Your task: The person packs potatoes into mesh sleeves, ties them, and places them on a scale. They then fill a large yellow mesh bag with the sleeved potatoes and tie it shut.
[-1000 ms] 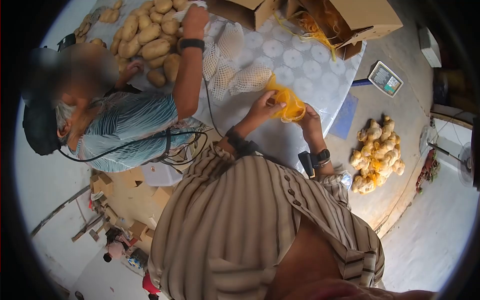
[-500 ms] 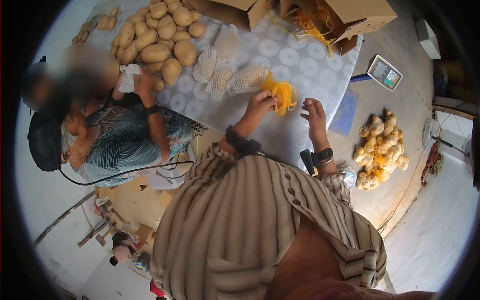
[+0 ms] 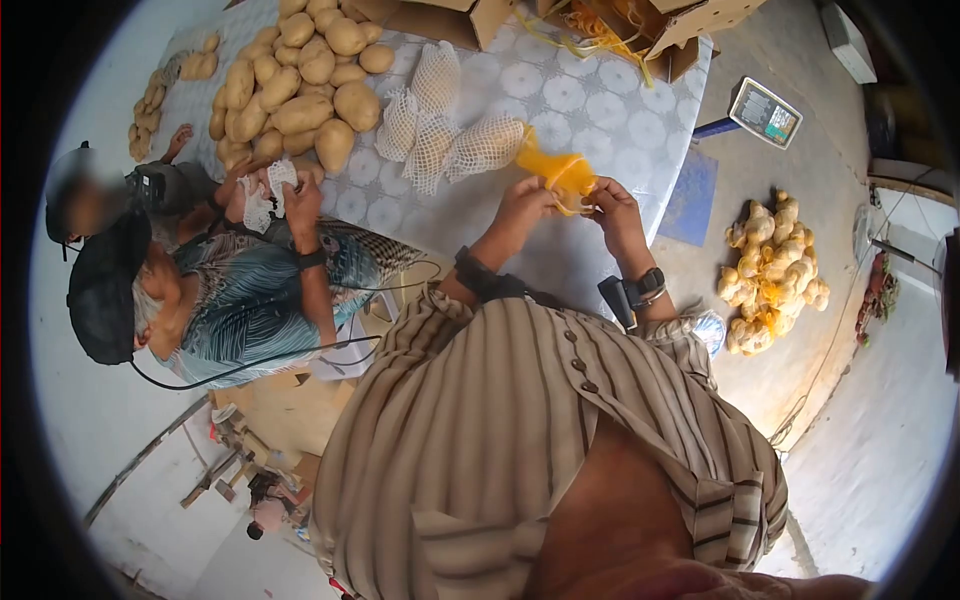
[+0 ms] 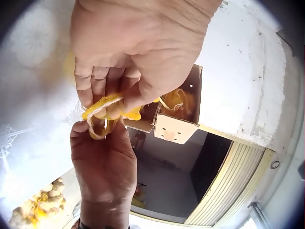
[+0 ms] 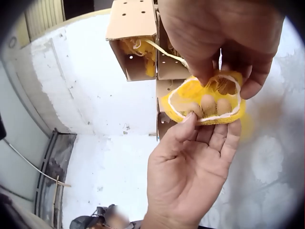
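A yellow mesh bag (image 3: 560,172) with a pale-edged mouth (image 5: 237,93) is stretched between both hands over the table. My left hand (image 3: 525,204) pinches one side of the rim, with several fingers inside the mouth and the thumb outside. My right hand (image 3: 617,215) grips the opposite side of the rim. In the left wrist view the mesh bag (image 4: 102,107) bunches between the two hands. Just left of it on the table lie several potatoes in white foam netting (image 3: 484,147), the closest one touching the yellow mesh.
A potato heap (image 3: 300,95) covers the table's (image 3: 560,95) far left. Cardboard boxes (image 3: 440,20) stand at the back, one holding yellow netting (image 5: 138,47). Beside me another person (image 3: 250,290) handles white netting (image 3: 268,195). A scale display (image 3: 766,113) and a netted pile (image 3: 775,270) sit to the right.
My right hand let go of the mesh bag, moved away with fingers spread, then took its rim again. The neighbouring person's hand came back from the potatoes with white netting.
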The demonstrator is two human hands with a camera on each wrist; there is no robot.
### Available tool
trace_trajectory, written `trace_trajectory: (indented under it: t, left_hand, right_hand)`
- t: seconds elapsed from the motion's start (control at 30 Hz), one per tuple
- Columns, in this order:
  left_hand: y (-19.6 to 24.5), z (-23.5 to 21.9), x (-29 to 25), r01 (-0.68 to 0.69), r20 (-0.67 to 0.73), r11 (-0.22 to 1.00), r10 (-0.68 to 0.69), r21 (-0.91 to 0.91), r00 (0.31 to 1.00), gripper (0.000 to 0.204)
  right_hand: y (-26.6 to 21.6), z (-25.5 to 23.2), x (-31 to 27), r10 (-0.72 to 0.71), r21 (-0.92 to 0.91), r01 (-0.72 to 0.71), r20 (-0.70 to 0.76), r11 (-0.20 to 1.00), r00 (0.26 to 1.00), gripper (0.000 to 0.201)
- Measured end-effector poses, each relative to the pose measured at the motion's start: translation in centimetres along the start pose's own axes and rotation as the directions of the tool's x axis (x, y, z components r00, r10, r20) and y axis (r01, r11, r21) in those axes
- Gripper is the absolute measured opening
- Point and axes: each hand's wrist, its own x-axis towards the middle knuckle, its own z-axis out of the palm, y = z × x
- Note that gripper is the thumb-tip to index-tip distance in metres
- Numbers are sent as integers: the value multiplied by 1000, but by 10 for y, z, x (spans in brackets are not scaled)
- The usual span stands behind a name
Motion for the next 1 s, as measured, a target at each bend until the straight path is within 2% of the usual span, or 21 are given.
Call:
trace_trajectory:
  t: [0.03,0.17,0.23,0.27,0.33,0.37,0.4,0.43,0.47,0.53,0.63,0.67,0.73,0.77,0.8,0.83,0.87,0.9,0.93,0.97,1.0]
  left_hand:
    - [1,1,-1,-19,-103,986,2,-168,995,17]
    - [5,-20,4,-66,-159,922,5,-382,987,18]
    - [-17,-46,16,-18,63,700,90,-714,994,19]
    - [-28,-54,24,-17,62,701,88,-713,994,19]
    - [-28,-51,28,105,365,591,340,-800,867,24]
    - [-32,-47,28,107,366,591,337,-799,867,24]
    - [-7,-21,13,30,233,772,154,-635,960,29]
    - [7,-5,4,12,44,909,7,-417,999,33]
    - [5,-3,2,14,44,909,4,-416,999,33]
    - [0,-2,-1,-4,40,996,1,91,999,37]
    - [-2,2,1,145,-98,989,-143,14,985,34]
    - [-3,-2,0,146,-98,989,-144,13,985,34]
    - [-4,-15,-1,-249,117,925,224,287,968,30]
    - [-5,-17,2,-246,115,926,222,287,968,30]
    - [-2,-19,4,-67,45,986,74,-152,996,28]
    - [1,-21,7,100,46,818,-90,-566,995,27]
    - [-3,-29,12,98,41,821,-90,-562,995,27]
    - [-16,-43,19,124,247,791,35,-599,968,26]
    - [-15,-47,19,163,433,763,165,-626,886,26]
    - [-18,-48,18,161,431,766,163,-622,888,26]
    - [-10,-35,11,100,271,883,32,-458,962,26]
  right_hand:
    - [0,0,-1,-25,37,28,-58,999,998,16]
    - [5,-18,1,25,69,-16,-121,997,992,14]
    - [8,-21,-2,41,16,-39,-115,999,993,17]
    - [9,-18,-4,43,18,-41,-115,999,992,17]
    - [10,-11,-8,74,248,-54,-72,967,995,22]
    - [8,-10,-9,75,249,-55,-73,967,994,22]
    - [7,-11,-7,65,357,-67,17,932,998,27]
    - [6,-11,-5,43,458,-87,106,885,993,32]
    - [6,-14,-2,43,460,-87,104,884,994,32]
    - [4,-17,2,68,525,-151,175,837,982,35]
    - [-4,-6,-3,117,543,-172,135,822,984,37]
    - [-9,-3,-5,118,544,-173,135,821,984,37]
    - [-17,1,-9,182,467,-229,142,854,973,35]
    - [-18,1,-11,185,467,-231,143,853,972,35]
    - [-18,-1,-15,133,271,-163,126,949,983,33]
    - [-18,-2,-17,77,63,-85,123,994,989,32]
    - [-16,-3,-17,77,68,-86,127,994,989,32]
    - [-12,-5,-18,140,-53,-133,160,990,977,28]
    - [-10,-7,-18,207,-173,-175,185,969,961,25]
    - [-7,-9,-18,205,-169,-174,190,970,960,25]
    - [-5,-10,-19,191,-35,-187,165,982,968,21]
